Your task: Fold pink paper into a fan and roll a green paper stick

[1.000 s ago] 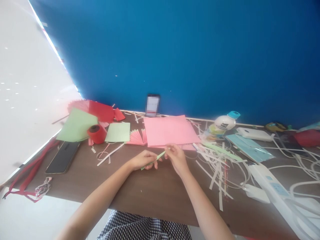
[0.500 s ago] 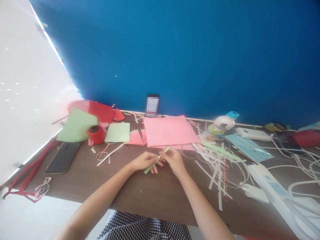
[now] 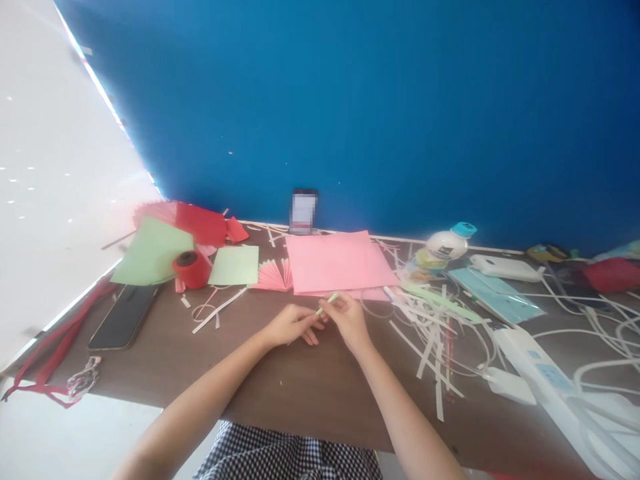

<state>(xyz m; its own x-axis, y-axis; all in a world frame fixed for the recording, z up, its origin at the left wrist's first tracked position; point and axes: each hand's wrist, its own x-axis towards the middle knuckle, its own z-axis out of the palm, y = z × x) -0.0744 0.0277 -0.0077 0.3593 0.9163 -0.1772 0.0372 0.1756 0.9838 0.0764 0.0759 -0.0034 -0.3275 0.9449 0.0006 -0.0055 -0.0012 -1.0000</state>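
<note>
A narrow folded strip of light green paper (image 3: 327,303) is pinched between my two hands over the brown table. My left hand (image 3: 295,325) grips its lower end, which the fingers mostly cover. On the upper end, the thumb and fingers of my right hand (image 3: 345,319) are closed. Just beyond the hands lie pink paper sheets (image 3: 340,263). To their left are a pleated pink paper fan (image 3: 275,275), a light green paper square (image 3: 234,265) and a red spool of thread (image 3: 193,269).
Scattered white paper strips (image 3: 430,333) lie to the right, near a white bottle with a blue cap (image 3: 447,243). A power strip (image 3: 545,373) and cables fill the right side. A dark phone (image 3: 123,319) rests at left; another phone (image 3: 303,212) leans on the blue wall.
My left fingers have closed over the lower part of the green strip, so less of it shows. Both hands stay in nearly the same place.
</note>
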